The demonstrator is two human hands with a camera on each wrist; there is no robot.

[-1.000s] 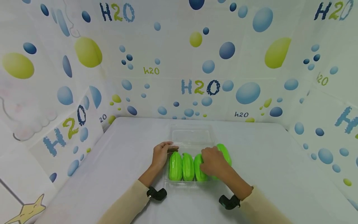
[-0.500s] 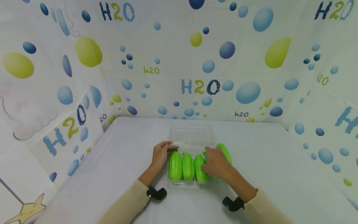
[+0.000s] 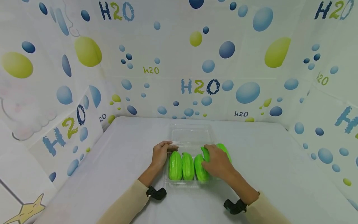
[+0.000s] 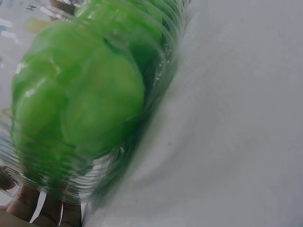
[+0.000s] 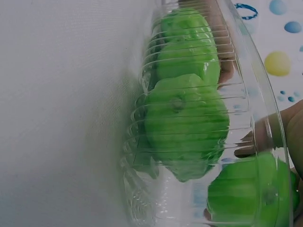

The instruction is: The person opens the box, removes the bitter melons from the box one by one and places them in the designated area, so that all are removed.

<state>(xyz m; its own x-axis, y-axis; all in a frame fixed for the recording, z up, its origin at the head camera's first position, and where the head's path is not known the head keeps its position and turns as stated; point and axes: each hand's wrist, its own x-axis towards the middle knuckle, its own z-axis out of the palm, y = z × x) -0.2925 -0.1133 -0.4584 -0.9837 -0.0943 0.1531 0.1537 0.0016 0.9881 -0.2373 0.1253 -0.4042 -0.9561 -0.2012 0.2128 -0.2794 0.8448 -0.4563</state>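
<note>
Green vegetables (image 3: 188, 167), 3 of them, lie side by side inside a clear container (image 3: 179, 183), its lid (image 3: 191, 135) open on the far side. The right hand (image 3: 218, 162) pinches a 4th vegetable (image 3: 206, 154) between thumb and fingers, just right of the row; I cannot tell whether it touches the container floor. A 5th vegetable (image 3: 223, 151) rests beyond that hand, outside the container's right side. The left hand (image 3: 160, 155) touches the rear left corner; whether it pinches the plastic, I cannot tell.
</note>
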